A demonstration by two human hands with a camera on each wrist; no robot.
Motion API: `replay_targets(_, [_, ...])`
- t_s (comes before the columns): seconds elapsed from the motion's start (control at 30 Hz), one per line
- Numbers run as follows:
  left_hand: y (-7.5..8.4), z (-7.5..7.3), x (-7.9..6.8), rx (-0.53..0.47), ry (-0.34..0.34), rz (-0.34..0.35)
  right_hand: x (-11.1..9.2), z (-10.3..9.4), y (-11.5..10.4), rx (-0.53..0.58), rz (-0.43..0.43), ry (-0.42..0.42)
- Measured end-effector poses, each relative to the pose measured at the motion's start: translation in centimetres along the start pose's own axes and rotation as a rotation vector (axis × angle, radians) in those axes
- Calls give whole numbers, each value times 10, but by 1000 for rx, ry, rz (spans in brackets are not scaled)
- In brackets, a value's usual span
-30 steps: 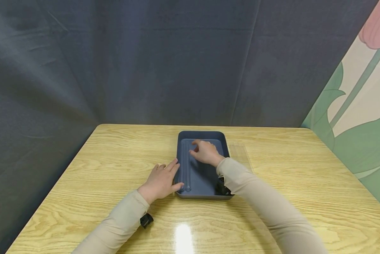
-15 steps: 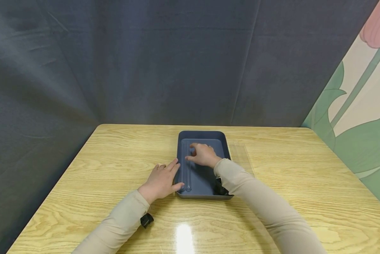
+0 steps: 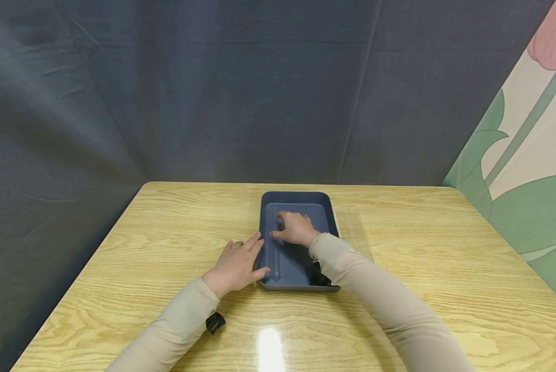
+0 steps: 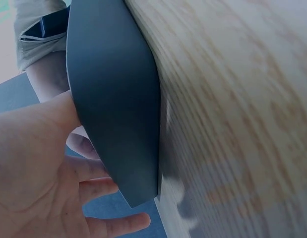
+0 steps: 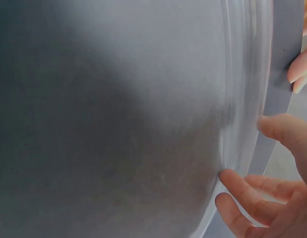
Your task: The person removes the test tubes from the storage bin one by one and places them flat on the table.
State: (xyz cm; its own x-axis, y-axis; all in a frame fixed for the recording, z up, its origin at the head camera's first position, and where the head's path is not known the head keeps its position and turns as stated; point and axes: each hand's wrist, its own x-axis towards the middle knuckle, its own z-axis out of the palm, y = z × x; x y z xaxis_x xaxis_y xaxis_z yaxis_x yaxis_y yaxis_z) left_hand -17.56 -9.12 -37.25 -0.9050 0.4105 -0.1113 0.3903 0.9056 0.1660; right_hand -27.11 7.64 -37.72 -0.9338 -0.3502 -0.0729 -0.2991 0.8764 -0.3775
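A dark blue-grey rectangular tray stands on the wooden table, its outer wall close in the left wrist view. Along its left inside lie two long, clear tubes side by side, with rounded near ends. My left hand rests spread against the tray's left rim, thumb over the near left corner. Inside the tray, my right hand bends its thumb and fingers around the tubes. In the right wrist view, the thumb is at one edge of the clear strip and fingertips at the opposite edge.
To the tray's right lies a flat, clear ribbed piece, partly hidden by the right sleeve. A dark curtain hangs behind the wooden table. A painted wall is at the right.
My right hand has shifted slightly left and nearer inside the tray, bringing its thumb and fingers over the tubes. The left hand stays at the rim.
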Motion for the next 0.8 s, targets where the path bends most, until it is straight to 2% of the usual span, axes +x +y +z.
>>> replay_targets(0.37, [1, 0, 0, -7, 12, 1, 0, -1, -2, 13, 60, -22])
replay_targets(0.8, [2, 0, 0, -32, 5, -9, 3, 2, 1, -64, 78, 5])
